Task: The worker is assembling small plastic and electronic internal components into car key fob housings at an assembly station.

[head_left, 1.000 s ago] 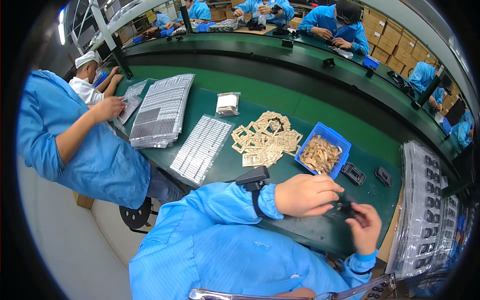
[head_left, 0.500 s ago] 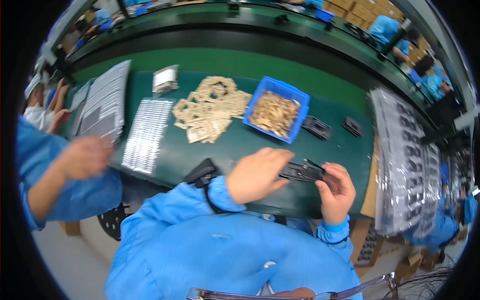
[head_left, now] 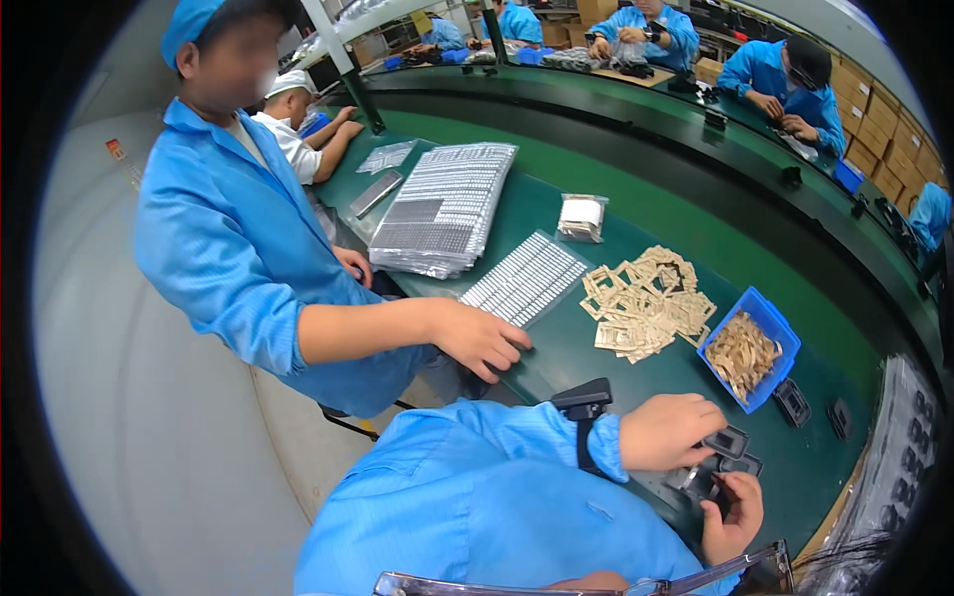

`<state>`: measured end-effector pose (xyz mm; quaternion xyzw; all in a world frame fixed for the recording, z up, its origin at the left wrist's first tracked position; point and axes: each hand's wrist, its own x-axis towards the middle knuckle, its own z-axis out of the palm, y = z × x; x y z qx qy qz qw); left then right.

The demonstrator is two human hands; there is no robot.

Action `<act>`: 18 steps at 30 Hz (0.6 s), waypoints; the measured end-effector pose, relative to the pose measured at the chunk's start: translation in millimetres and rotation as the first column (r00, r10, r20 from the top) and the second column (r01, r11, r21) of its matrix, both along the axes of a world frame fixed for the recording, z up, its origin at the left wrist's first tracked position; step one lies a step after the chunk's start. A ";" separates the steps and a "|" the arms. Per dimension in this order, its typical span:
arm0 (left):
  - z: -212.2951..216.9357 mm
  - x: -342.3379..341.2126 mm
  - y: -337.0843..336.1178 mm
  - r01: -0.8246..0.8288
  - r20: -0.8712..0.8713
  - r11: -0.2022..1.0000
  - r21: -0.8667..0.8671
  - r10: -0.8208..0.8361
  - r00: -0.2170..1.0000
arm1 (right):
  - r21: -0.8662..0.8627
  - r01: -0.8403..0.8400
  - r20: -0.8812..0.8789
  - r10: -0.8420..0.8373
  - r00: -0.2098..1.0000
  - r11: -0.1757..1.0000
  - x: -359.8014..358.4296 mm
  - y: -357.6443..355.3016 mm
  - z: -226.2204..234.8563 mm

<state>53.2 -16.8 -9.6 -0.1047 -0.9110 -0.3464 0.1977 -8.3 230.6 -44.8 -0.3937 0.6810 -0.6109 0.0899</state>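
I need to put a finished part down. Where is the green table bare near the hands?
Bare green lies between the left hand and the pile of tan frames, and beside the white strip sheet. It is crowded around the blue bin and the right hand.

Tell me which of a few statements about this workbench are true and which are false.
1. Both of the person's hands are on small black parts near the bench edge. True: the left hand and the right hand handle the black parts.
2. The blue bin holds tan pieces. True.
3. The loose pile of tan frames lies inside the blue bin. False: it lies on the green bench, left of the bin.
4. The co-worker's hand rests in the blue bin. False: it rests at the bench edge beside a flat sheet of small white parts.
5. The bench top is red. False: it is green.
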 end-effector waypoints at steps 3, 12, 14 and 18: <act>7.4 21.7 -21.6 -0.059 0.101 0.993 -0.103 0.069 0.992 | 0.040 0.031 0.030 -0.033 0.999 0.999 1.7 -6.2 4.7; -4.7 33.3 -31.0 0.131 0.051 0.990 -0.058 -0.128 0.990 | 0.129 0.364 -0.364 -0.298 0.883 0.922 -6.1 -12.9 27.1; -7.2 30.6 -30.5 0.090 -0.011 0.994 -0.055 -0.091 0.996 | 0.159 0.331 -0.364 -0.257 0.895 0.930 -3.0 -17.3 41.0; -1.1 35.2 -31.4 0.054 0.017 0.998 0.028 -0.054 0.998 | 0.222 0.231 -0.336 -0.148 0.930 0.947 2.7 -32.5 49.7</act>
